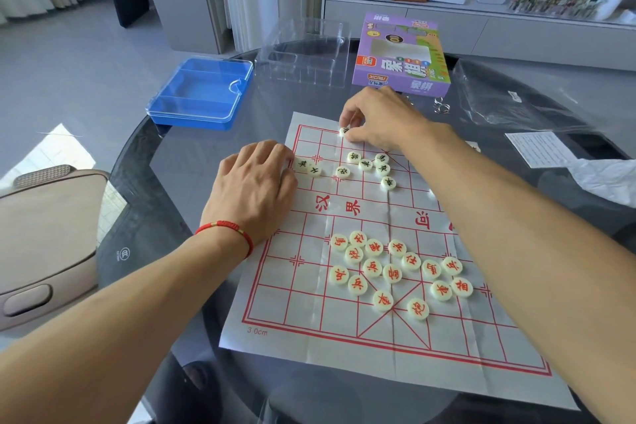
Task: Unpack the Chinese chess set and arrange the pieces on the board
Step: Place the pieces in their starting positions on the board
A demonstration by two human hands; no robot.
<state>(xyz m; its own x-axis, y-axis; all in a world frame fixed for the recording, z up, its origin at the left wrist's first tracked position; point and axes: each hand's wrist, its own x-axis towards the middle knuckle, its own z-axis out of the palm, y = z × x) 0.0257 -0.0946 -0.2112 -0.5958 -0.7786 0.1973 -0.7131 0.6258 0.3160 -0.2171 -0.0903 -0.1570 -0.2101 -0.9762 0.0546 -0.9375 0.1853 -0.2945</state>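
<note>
While the right hand (373, 120) is pinching one black piece (343, 130) at the upper middle of the board (309, 303) and the left hand (256, 186) is lying flat with relaxed fingers on the board's left edge, the thin sheet is maybe sliding and scattering the red pieces (395, 272).

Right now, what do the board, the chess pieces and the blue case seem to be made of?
Board: thin paper or film, creased along folds. Chess pieces: glossy cream plastic, probably. Blue case: hard plastic with a clear, shiny lid.
</note>
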